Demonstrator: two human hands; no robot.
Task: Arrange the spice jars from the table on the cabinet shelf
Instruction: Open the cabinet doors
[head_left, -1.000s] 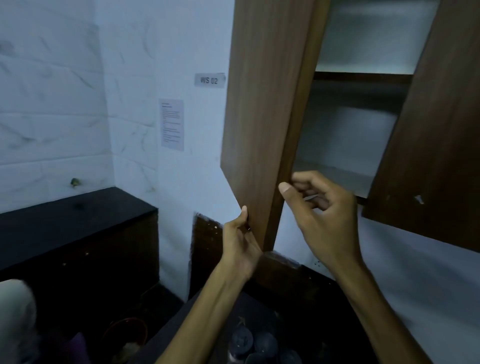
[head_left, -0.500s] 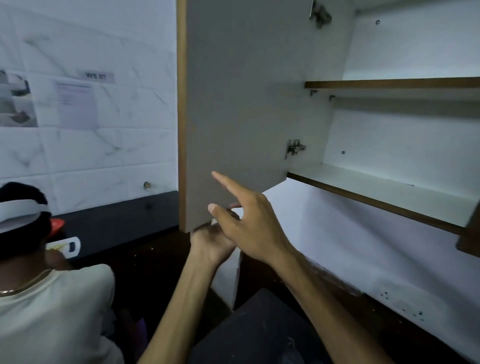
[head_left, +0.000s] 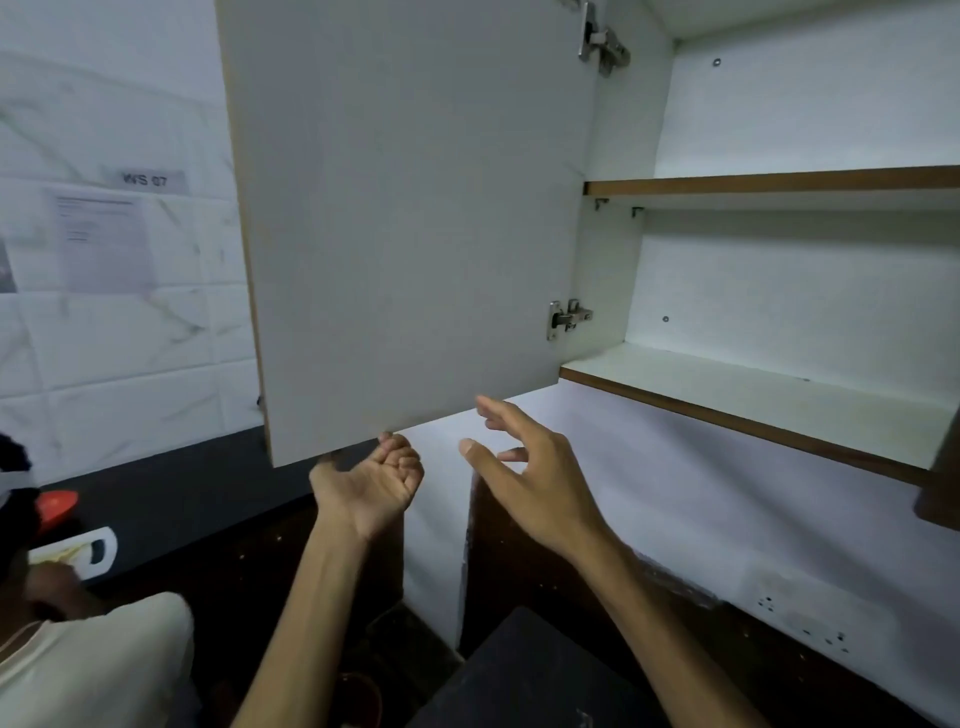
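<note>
A small grey label (head_left: 145, 180) on the tiled wall (head_left: 104, 364) reads "WS 07".

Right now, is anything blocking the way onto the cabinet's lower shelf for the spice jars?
Nothing visible does. The left cabinet door is swung wide open, and the lower shelf shows bare as far as the frame reaches. Both the left hand and the right hand hang below it, holding nothing. No spice jars are in view.

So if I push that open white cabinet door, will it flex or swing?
The open white cabinet door likely swings stiffly as one flat panel, pivoting on its two metal hinges. It probably moves easily; neither hand grips it now.
</note>
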